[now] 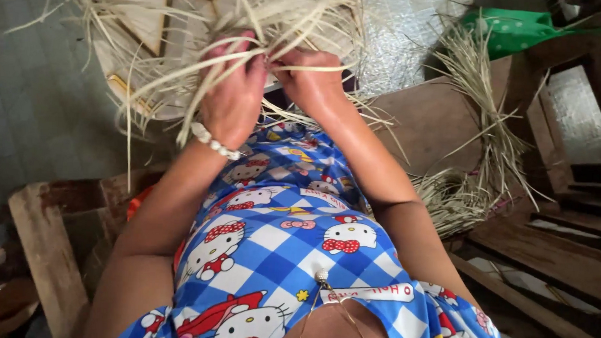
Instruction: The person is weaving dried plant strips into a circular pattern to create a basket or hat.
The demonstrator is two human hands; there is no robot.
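A person's left hand and right hand meet close together at the upper middle of the view, both closed around pale straw strands that cross between the fingers. The left hand, knuckles up, pinches a bunch of the strands that curve down past its wrist, where a bracelet of white beads sits. The right hand, just beside it and nearly touching, grips strands running toward the left hand. The strands belong to a half-woven straw piece that spreads on the far side of the hands, its flat woven panels visible at the upper left with loose ends fanning out in all directions. Both forearms reach away from the body, over a blue-and-white checked garment printed with cartoon cats in red bows. To the right lies a brown wooden surface, and on its right edge rests a bundle of loose straw that trails down into a tangled heap nearer the person. A green cloth shows at the far right top. Wooden beams run along the right side, and a worn wooden frame stands at the near left over a grey tiled floor.
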